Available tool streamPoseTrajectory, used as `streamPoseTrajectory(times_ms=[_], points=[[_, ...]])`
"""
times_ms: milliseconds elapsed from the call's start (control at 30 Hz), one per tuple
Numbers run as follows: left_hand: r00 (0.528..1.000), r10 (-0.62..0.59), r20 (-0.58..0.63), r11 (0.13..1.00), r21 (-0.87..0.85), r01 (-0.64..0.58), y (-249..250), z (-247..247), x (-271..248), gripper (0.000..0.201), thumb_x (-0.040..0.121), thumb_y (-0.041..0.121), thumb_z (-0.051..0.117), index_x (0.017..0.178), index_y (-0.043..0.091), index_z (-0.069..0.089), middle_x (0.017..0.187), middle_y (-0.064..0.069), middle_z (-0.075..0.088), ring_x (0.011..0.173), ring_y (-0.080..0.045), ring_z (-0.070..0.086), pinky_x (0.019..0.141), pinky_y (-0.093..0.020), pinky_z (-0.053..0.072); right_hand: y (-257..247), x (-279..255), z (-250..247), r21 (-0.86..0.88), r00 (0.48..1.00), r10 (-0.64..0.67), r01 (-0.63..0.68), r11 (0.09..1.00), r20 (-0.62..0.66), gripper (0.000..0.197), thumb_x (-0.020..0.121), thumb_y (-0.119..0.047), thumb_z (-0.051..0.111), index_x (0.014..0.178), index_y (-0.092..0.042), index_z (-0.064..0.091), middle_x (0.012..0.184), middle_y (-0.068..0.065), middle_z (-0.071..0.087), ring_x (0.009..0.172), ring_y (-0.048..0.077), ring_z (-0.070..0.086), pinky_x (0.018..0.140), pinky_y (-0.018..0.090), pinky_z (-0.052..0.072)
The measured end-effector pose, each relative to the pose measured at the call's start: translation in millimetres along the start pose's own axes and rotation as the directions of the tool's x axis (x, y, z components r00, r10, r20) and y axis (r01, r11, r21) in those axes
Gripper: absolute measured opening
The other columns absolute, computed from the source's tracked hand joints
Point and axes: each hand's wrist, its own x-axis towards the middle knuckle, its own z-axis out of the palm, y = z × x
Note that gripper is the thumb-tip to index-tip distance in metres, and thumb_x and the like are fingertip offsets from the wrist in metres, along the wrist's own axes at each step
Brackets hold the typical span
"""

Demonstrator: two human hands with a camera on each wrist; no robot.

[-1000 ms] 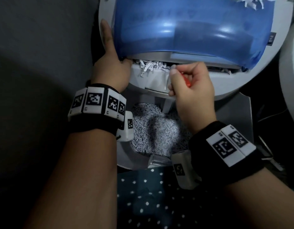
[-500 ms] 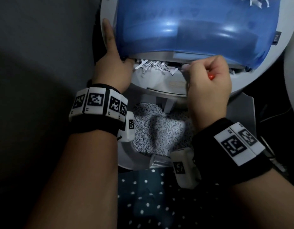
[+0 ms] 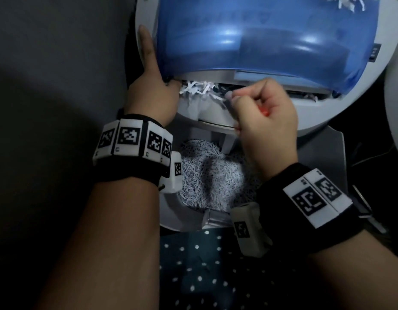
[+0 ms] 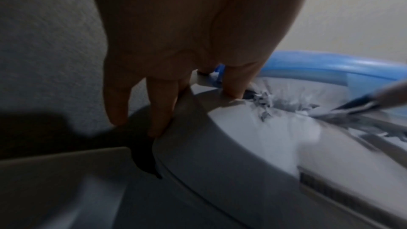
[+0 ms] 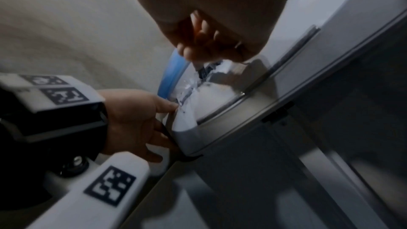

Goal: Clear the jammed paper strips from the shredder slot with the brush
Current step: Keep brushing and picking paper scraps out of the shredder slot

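A grey shredder head [image 3: 350, 108] with a blue translucent cover [image 3: 260, 34] fills the top of the head view. White jammed paper strips [image 3: 198, 89] bunch up at the left end of its slot. My right hand [image 3: 236, 97] grips the brush, whose red handle [image 3: 265, 112] peeks from the fist. The brush tip [image 4: 363, 105] reaches the strips [image 4: 264, 104] from the right. My left hand [image 3: 151, 86] braces the head's left edge, fingers straight along the side [image 4: 160, 111] and thumb beside the slot. The right wrist view shows the brush [image 5: 202, 70] over the strips [image 5: 189, 86].
Below the head an open bin [image 3: 171, 218] holds a heap of shredded paper [image 3: 211, 175]. Dark polka-dot fabric [image 3: 204, 276] lies nearest me. A grey wall [image 3: 59, 63] stands on the left, and more loose strips [image 3: 350, 3] sit on the cover's far right.
My right hand with the brush swept right along the slot, then came back left to the bunched strips. The left hand has stayed on the shredder's edge.
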Motion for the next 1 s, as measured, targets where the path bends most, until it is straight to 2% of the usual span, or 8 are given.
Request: streamPoseTrajectory(times_ms=[100,267,367,633,733,800,900,1000], points=[[1.0,0.004,0.001,1.0,-0.003,-0.004,0.1,-0.5,-0.5,0.089,0.1,0.019,0.049,0.153,0.036,-0.021,0.116,-0.004,0.062,0.088,-0.027,0.065,0.088,-0.041,0.053,-4.6,8.0,-6.5,0.073,0.992,-0.008,0.017,0.997,-0.125,0.021,0.076,-0.016,0.062,0.06,-0.028,0.056,0.069,0.012,0.058,0.064,0.023,0.048,0.061,0.047,0.047],[1.0,0.012,-0.008,1.0,-0.002,-0.012,0.6,-1.0,-1.2,0.089,0.099,0.017,0.049,0.154,0.036,-0.019,0.13,-0.008,0.061,0.09,-0.026,0.064,0.091,-0.04,0.052,2.4,-1.2,2.9,-0.096,0.998,-0.032,0.038,0.995,0.059,0.01,0.085,-0.027,0.061,0.076,-0.031,0.061,0.087,0.004,0.073,0.073,0.023,0.064,0.076,0.056,0.056],[1.0,0.015,-0.003,1.0,-0.007,-0.015,0.0,-0.5,-1.0,0.088,0.1,0.017,0.048,0.154,0.036,-0.019,0.128,-0.01,0.062,0.092,-0.027,0.064,0.091,-0.039,0.052,-4.8,3.9,-3.4,0.007,0.993,-0.041,0.042,0.999,-0.108,0.016,0.078,-0.018,0.059,0.063,-0.022,0.054,0.075,0.014,0.067,0.073,0.029,0.061,0.075,0.058,0.055],[1.0,0.024,-0.002,1.0,0.002,-0.024,-1.8,-0.6,-0.3,0.087,0.099,0.019,0.047,0.154,0.034,-0.02,0.131,-0.011,0.062,0.094,-0.026,0.062,0.088,-0.032,0.045,-6.9,-3.5,-4.5,-0.136,0.971,-0.227,0.216,0.967,-0.071,0.017,0.091,-0.019,0.058,0.079,-0.029,0.055,0.078,0.001,0.068,0.071,0.008,0.059,0.071,0.021,0.047],[1.0,0.028,0.008,1.0,0.006,-0.028,-2.4,-1.1,0.5,0.087,0.1,0.02,0.047,0.154,0.034,-0.02,0.125,-0.013,0.063,0.082,-0.021,0.055,0.086,-0.034,0.047,-14.8,-6.5,-6.9,-0.044,0.936,-0.341,0.338,0.94,-0.088,0.017,0.093,-0.016,0.056,0.083,-0.028,0.052,0.081,0.013,0.066,0.074,0.025,0.06,0.071,0.035,0.05],[1.0,0.025,0.007,1.0,0.007,-0.025,-2.5,-0.9,0.9,0.087,0.1,0.021,0.047,0.154,0.035,-0.02,0.123,-0.013,0.064,0.081,-0.02,0.055,0.083,-0.034,0.047,-15.7,-9.5,-3.4,-0.059,0.922,-0.385,0.386,0.921,0.034,0.015,0.095,-0.017,0.056,0.088,-0.03,0.056,0.085,0.007,0.068,0.074,0.021,0.062,0.073,0.041,0.053],[1.0,0.018,-0.003,1.0,0.005,-0.018,-2.4,-0.1,0.3,0.087,0.099,0.021,0.048,0.154,0.038,-0.019,0.127,-0.012,0.063,0.088,-0.022,0.058,0.086,-0.034,0.046,-9.3,-10.4,2.2,-0.248,0.912,-0.348,0.396,0.884,0.217,0.011,0.097,-0.022,0.058,0.1,-0.022,0.067,0.085,-0.009,0.069,0.082,0.015,0.068,0.079,0.039,0.054],[1.0,0.01,-0.005,1.0,-0.008,-0.01,-2.4,-0.2,-0.1,0.088,0.1,0.024,0.049,0.154,0.037,-0.019,0.129,-0.012,0.062,0.101,-0.027,0.063,0.089,-0.033,0.045,-8.4,-8.0,-1.5,-0.317,0.931,-0.334,0.364,0.876,0.146,0.009,0.094,-0.022,0.057,0.088,-0.023,0.064,0.073,-0.01,0.063,0.074,0.009,0.063,0.072,0.035,0.05]])
